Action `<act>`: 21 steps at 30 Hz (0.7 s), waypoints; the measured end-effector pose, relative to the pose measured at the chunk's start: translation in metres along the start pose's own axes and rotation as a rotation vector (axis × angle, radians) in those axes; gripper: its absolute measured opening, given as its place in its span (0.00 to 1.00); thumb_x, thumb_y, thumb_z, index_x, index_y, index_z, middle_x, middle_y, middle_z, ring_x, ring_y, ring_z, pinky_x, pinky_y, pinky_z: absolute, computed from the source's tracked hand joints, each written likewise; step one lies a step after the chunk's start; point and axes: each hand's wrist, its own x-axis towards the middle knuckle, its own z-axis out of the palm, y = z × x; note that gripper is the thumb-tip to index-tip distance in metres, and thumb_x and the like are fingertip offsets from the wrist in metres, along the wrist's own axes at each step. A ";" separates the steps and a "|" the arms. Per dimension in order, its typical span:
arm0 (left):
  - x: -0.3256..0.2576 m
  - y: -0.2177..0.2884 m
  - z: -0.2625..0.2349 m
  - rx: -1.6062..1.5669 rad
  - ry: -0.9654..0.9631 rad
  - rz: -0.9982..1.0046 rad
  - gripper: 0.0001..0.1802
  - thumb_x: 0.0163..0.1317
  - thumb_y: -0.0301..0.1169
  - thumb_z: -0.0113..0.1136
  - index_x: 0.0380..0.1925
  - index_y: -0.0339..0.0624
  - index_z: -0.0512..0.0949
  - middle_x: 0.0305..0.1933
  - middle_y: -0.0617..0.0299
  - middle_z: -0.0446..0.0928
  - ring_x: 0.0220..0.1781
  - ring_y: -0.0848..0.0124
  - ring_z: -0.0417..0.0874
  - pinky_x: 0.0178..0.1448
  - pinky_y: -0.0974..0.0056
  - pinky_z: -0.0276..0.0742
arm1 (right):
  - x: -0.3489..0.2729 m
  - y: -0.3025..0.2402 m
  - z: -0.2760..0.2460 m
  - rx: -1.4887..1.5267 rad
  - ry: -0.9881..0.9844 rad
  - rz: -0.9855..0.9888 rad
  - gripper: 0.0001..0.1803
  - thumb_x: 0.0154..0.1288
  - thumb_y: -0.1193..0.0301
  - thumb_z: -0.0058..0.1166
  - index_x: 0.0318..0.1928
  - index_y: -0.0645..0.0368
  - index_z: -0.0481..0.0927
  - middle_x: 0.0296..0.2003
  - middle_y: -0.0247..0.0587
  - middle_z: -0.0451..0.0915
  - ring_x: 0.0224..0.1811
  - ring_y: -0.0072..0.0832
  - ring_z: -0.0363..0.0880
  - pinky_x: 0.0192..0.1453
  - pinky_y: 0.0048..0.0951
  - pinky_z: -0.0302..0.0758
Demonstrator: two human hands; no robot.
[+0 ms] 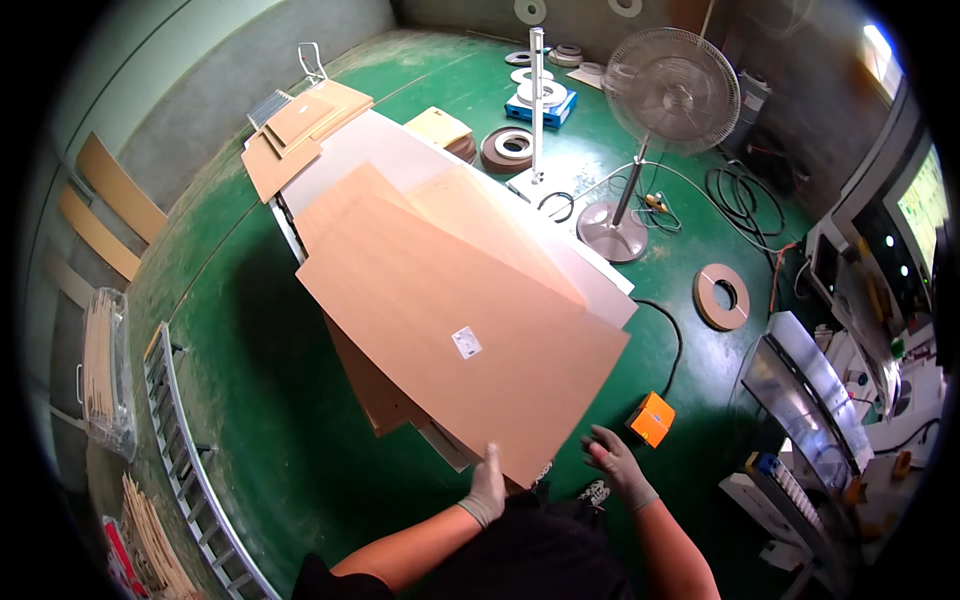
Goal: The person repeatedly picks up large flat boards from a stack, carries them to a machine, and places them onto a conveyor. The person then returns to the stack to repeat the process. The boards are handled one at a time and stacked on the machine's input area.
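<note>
Diagonally, the labelled tan panel (pixel 440 300) lies over other boards on the long pale table (pixel 365 145), its long axis running from far left to near right, its near edge pinched by the left hand (pixel 486 490), thumb on top and other fingers hidden, while the right hand (pixel 618 465) hangs just beside its near right end, fingers loosely curled. An orange box (pixel 652 420) sits near that hand, with a brown ring (pixel 722 297) and a standing fan (pixel 672 92) farther off; leftward, green floor (pixel 270 450) stretches to a metal ladder (pixel 200 485).
</note>
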 end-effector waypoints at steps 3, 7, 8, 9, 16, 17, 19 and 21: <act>-0.027 0.005 0.016 0.213 -0.279 -0.149 0.39 0.84 0.59 0.35 0.76 0.35 0.64 0.74 0.50 0.73 0.72 0.57 0.78 0.73 0.50 0.77 | 0.004 -0.019 0.034 0.331 -0.037 -0.048 0.27 0.78 0.63 0.61 0.69 0.64 0.73 0.57 0.41 0.83 0.58 0.32 0.83 0.63 0.32 0.80; -0.013 0.017 0.010 0.247 -0.344 -0.043 0.37 0.84 0.57 0.38 0.75 0.37 0.65 0.74 0.52 0.74 0.74 0.58 0.76 0.78 0.48 0.72 | -0.010 -0.022 0.024 0.320 0.127 -0.149 0.21 0.79 0.66 0.58 0.64 0.65 0.77 0.47 0.31 0.82 0.44 0.18 0.79 0.50 0.23 0.78; -0.003 0.020 0.005 0.196 -0.269 0.145 0.36 0.84 0.56 0.40 0.75 0.38 0.67 0.74 0.53 0.75 0.74 0.58 0.76 0.78 0.47 0.71 | -0.020 -0.023 0.015 0.302 0.168 -0.175 0.20 0.79 0.67 0.57 0.63 0.65 0.77 0.46 0.30 0.82 0.42 0.17 0.77 0.49 0.23 0.77; 0.008 0.023 -0.002 0.168 -0.243 0.353 0.35 0.84 0.56 0.42 0.74 0.39 0.68 0.73 0.53 0.76 0.74 0.57 0.76 0.78 0.45 0.70 | -0.037 -0.025 0.002 0.266 0.203 -0.223 0.19 0.80 0.66 0.57 0.63 0.66 0.78 0.47 0.32 0.83 0.44 0.19 0.79 0.51 0.24 0.78; 0.108 0.106 -0.112 -0.393 -0.048 0.215 0.33 0.77 0.58 0.51 0.70 0.47 0.73 0.70 0.57 0.77 0.72 0.55 0.76 0.77 0.44 0.70 | -0.221 -0.055 -0.127 0.200 0.583 -0.190 0.23 0.80 0.62 0.54 0.62 0.69 0.79 0.56 0.43 0.85 0.55 0.31 0.84 0.62 0.33 0.79; 0.116 0.103 -0.110 -0.414 -0.124 0.221 0.34 0.79 0.58 0.47 0.72 0.46 0.71 0.72 0.57 0.75 0.73 0.54 0.75 0.78 0.44 0.69 | -0.241 -0.053 -0.139 0.201 0.660 -0.188 0.20 0.80 0.61 0.53 0.57 0.68 0.81 0.51 0.41 0.86 0.52 0.29 0.84 0.60 0.33 0.79; 0.124 0.082 -0.086 -0.292 -0.035 0.211 0.36 0.81 0.58 0.40 0.75 0.45 0.68 0.76 0.56 0.71 0.76 0.52 0.71 0.80 0.43 0.66 | -0.284 -0.039 -0.153 0.189 0.813 -0.199 0.16 0.81 0.62 0.53 0.49 0.65 0.82 0.43 0.34 0.84 0.44 0.24 0.81 0.53 0.30 0.78; 0.119 0.061 -0.052 -0.260 -0.057 0.171 0.37 0.82 0.59 0.34 0.77 0.45 0.65 0.79 0.55 0.68 0.79 0.51 0.69 0.82 0.42 0.64 | -0.322 -0.013 -0.156 0.017 1.058 -0.201 0.21 0.85 0.57 0.48 0.41 0.62 0.82 0.37 0.28 0.80 0.39 0.18 0.73 0.47 0.28 0.73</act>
